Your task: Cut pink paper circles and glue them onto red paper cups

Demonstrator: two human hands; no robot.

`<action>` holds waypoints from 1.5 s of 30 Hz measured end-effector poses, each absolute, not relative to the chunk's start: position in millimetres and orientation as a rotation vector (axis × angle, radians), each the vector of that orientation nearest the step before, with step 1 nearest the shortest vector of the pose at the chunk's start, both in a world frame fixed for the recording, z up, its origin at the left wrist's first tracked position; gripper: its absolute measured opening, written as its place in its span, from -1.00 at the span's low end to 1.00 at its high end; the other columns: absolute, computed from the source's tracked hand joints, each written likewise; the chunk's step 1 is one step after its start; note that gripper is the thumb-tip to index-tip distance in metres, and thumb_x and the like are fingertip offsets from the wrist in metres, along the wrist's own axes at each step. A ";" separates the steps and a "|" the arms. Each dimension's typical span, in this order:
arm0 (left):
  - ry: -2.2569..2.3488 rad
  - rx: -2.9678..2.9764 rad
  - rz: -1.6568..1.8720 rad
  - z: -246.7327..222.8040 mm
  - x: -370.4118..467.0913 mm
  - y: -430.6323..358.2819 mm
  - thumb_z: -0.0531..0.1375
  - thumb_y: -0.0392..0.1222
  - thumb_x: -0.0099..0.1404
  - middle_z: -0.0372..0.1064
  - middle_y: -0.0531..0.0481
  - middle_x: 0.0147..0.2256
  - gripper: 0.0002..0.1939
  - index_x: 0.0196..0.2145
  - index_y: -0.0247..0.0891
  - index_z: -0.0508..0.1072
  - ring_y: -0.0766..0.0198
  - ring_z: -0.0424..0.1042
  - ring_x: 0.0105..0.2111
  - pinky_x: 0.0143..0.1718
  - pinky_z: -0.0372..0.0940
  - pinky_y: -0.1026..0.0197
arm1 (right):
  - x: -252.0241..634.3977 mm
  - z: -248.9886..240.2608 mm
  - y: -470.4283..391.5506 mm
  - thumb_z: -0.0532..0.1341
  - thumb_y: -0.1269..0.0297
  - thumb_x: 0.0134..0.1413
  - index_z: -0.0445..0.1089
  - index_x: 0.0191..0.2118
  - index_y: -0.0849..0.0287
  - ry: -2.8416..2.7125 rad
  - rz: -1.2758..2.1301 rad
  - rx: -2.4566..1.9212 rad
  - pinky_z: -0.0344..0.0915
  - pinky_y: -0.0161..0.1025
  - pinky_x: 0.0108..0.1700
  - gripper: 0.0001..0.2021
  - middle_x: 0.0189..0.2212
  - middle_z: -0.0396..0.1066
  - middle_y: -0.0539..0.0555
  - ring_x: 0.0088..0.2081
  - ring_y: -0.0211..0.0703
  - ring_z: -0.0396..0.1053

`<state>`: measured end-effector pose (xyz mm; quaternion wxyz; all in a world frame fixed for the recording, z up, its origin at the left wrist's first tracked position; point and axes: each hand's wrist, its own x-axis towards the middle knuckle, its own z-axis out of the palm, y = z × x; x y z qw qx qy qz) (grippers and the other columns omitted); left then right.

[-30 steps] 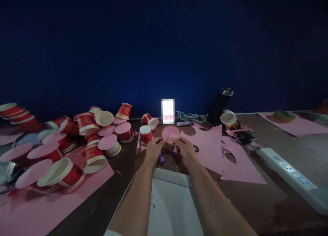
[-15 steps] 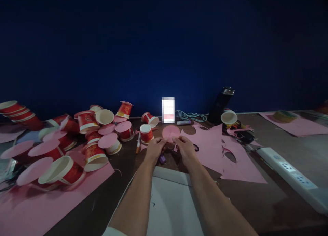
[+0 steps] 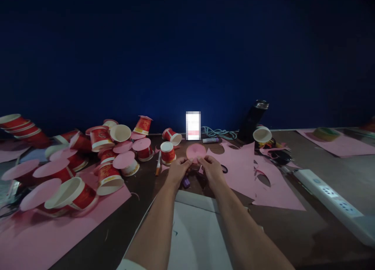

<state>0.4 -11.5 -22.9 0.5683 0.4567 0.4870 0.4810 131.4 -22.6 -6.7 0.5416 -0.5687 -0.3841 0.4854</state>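
At the left edge, the stacked red cups (image 3: 27, 131) are blurred, and the pink sheet (image 3: 67, 231) runs out of frame at lower left. The wrists' nearby purple object (image 3: 186, 181), at centre, is partly hidden by the left hand (image 3: 180, 170). Pixelation obscures the bright rectangle (image 3: 193, 126) above. The power strip's (image 3: 331, 197) far end blurs at lower right.

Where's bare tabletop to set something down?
Bare table shows between the power strip and far-right pink sheet; between the strip and holed pink paper; and, narrower, between the left pink sheet and white board. Crowded: the left, with cups, and around left hand and right hand.
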 end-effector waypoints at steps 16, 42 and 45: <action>1.137 1.070 1.133 -12.4 3.7 -16.6 0.31 0.08 -0.02 0.36 0.04 -0.58 -0.61 -0.44 -0.35 0.48 0.43 0.23 -0.62 -0.60 0.10 0.36 | 128.6 -3.3 -26.2 0.30 0.08 -0.18 0.39 -0.45 0.15 -0.950 1.129 -1.352 -0.02 -0.35 -0.60 -0.76 -0.70 0.23 -0.13 -0.65 -0.35 0.09; 1.284 1.361 1.062 -17.1 -0.1 -14.1 0.21 -0.01 0.09 0.30 0.06 -0.63 -0.71 -0.54 -0.33 0.45 0.41 0.18 -0.63 -0.60 0.03 0.35 | 129.8 -11.7 -23.0 0.35 0.04 -0.25 0.42 -0.44 0.20 -0.875 1.244 -1.284 0.09 -0.35 -0.55 -0.69 -0.61 0.42 -0.02 -0.62 -0.32 0.24; 1.267 1.349 1.059 -18.6 0.2 -13.9 0.20 -0.03 0.09 0.32 0.06 -0.61 -0.73 -0.52 -0.32 0.45 0.40 0.21 -0.62 -0.59 0.05 0.34 | 128.8 -8.7 -24.0 0.35 0.06 -0.26 0.43 -0.43 0.19 -0.854 1.233 -1.278 0.12 -0.34 -0.53 -0.70 -0.59 0.44 -0.02 -0.61 -0.31 0.26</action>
